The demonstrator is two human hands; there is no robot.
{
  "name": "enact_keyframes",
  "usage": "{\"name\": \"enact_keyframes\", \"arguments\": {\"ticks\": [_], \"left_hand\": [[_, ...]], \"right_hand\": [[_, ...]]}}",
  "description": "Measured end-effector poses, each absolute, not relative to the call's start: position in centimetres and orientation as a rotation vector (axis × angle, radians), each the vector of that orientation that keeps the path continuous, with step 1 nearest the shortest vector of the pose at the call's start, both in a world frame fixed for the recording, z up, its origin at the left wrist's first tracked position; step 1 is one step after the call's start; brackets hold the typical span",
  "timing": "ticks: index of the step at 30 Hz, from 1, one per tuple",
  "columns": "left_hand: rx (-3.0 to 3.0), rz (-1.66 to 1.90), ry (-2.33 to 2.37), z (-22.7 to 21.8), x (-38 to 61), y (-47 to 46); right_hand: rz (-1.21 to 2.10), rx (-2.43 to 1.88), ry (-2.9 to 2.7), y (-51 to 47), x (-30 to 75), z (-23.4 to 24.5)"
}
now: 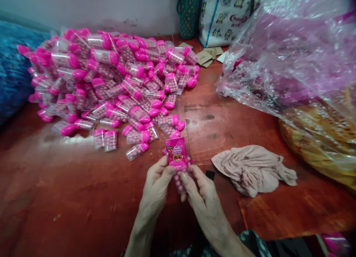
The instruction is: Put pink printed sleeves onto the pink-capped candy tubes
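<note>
My left hand [157,183] and my right hand [198,188] meet at the lower middle of the view. Both pinch one small clear bottle of pink candy balls [179,181]. A pink printed label [177,153] stands up from the bottle between my fingertips. Just beyond my hands lies a large heap of the same clear bottles with pink caps [111,79], spread over the reddish-brown table [69,190].
A crumpled beige cloth [253,168] lies right of my hands. A big clear plastic bag with pink contents [294,53] fills the right side, over a yellow sack [319,138]. Blue material [13,68] sits at the left. Two printed bags [222,12] lean on the wall.
</note>
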State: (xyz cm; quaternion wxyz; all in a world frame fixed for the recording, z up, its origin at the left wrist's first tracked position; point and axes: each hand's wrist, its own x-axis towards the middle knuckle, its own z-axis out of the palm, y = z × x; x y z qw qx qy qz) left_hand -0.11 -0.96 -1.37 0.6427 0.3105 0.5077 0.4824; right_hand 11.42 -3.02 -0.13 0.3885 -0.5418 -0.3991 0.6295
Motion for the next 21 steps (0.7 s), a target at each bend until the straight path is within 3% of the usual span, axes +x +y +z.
{"name": "enact_keyframes", "arguments": {"ticks": [5,11,21], "left_hand": [[0.340,1.144,1.011,-1.1,1.1,0.1],[0.288,1.158,0.942,-0.7,1.2,0.3],[0.355,1.064,1.103,0.1,2.4,-2.0]], "right_hand": [[1.560,-1.376,-1.200,-3.5,11.6,-0.5],[1.155,-1.510,-1.348,-5.6,10.6,-1.5],[1.530,-1.483,-1.367,-4.7,10.5,0.3]]}}
